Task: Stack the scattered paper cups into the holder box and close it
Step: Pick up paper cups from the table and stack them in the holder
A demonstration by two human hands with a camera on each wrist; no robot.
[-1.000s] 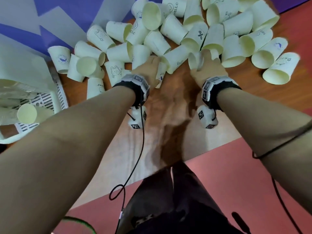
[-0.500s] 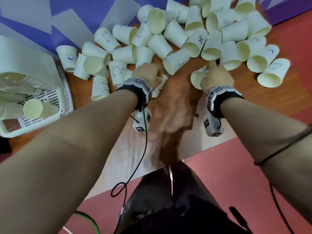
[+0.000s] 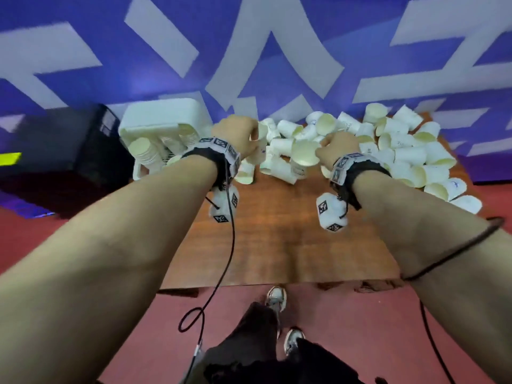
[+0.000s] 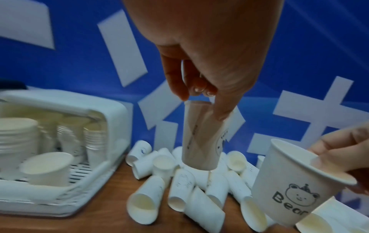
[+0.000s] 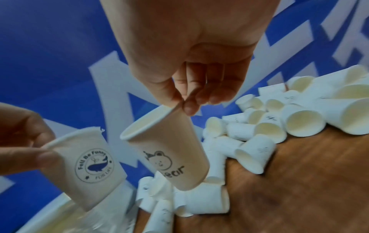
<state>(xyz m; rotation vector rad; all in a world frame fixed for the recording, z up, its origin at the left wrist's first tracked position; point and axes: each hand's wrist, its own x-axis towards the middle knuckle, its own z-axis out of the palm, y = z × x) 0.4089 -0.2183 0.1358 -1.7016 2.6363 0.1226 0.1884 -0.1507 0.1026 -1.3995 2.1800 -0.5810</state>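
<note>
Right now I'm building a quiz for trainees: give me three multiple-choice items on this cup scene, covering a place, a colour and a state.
1. Where is the holder box?
A. left of the cup pile
B. right of it
C. on the floor

2. What colour is the whale on the left hand's cup?
A. red
B. blue
C. green

3. The right hand's bear cup is:
A. pinched at its rim
B. lying on the table
C. crushed flat

Key: 1 A, head view shows it; 2 B, print visible; 3 A, fingers grip the rim.
</note>
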